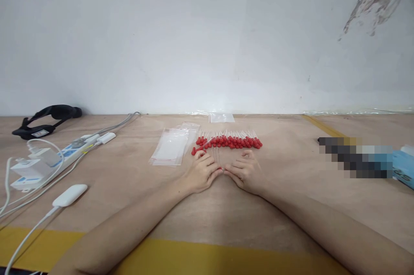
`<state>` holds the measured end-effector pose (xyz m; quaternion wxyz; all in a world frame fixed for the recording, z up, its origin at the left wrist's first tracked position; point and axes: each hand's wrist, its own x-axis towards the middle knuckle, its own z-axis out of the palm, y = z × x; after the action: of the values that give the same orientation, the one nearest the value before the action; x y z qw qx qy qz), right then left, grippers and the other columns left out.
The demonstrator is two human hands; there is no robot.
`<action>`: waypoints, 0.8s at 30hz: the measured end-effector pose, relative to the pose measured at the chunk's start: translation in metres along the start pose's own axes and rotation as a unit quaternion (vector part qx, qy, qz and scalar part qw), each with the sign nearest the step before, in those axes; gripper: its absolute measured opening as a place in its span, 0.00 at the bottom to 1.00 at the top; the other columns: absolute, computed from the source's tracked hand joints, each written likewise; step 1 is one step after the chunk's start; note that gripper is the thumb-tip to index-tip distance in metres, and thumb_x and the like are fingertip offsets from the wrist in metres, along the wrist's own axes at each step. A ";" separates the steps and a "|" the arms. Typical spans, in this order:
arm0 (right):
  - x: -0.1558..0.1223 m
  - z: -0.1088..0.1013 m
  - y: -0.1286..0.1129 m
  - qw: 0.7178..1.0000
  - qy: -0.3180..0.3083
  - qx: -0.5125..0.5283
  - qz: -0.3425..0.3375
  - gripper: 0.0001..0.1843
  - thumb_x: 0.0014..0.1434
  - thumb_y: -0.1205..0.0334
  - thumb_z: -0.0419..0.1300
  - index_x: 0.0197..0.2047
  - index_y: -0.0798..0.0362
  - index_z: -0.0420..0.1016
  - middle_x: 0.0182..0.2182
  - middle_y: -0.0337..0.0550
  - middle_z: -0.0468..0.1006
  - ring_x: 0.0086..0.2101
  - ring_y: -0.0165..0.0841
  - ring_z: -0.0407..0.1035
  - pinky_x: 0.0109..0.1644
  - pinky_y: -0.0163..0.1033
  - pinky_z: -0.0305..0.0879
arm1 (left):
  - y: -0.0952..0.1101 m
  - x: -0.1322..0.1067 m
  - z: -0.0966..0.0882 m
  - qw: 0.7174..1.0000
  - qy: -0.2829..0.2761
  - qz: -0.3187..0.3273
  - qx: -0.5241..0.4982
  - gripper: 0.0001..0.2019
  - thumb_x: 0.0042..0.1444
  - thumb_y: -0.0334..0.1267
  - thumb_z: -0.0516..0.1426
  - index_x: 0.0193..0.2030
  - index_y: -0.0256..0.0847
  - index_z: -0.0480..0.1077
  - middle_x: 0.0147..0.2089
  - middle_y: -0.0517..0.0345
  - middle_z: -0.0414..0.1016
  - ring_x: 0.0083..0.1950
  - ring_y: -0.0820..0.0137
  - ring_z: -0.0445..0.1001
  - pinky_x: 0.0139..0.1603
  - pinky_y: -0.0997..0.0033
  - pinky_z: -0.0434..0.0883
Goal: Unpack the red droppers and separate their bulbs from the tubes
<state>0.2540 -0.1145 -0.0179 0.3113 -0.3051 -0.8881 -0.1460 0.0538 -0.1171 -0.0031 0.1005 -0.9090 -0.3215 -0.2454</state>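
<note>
left hand (201, 173): fingertips pinched together, hold unclear | right hand (246, 174): same, tips near left's | red-tipped sticks (239, 141): just beyond both | bags (171, 145): left of left fingers

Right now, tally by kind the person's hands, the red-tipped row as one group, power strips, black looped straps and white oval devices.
Left hand and right hand: 2
Red-tipped row: 1 group
Power strip: 1
Black looped strap: 1
White oval device: 1
Total: 6
</note>
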 end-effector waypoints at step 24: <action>-0.007 0.013 0.014 0.987 0.051 0.067 0.139 0.15 0.58 0.68 0.47 0.47 0.52 0.68 0.31 0.42 0.74 0.31 0.29 0.66 0.36 0.36 0.52 | -0.066 -0.010 -0.019 0.958 0.068 -0.276 -0.029 0.12 0.58 0.35 0.46 0.41 0.38 0.69 0.36 0.54 0.64 0.38 0.69 0.67 0.42 0.69 0.65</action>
<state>0.2608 -0.1013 -0.0311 0.3929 -0.3958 -0.8281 -0.0569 -0.0023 -0.0782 0.0099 0.0245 -0.7683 -0.5454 -0.3341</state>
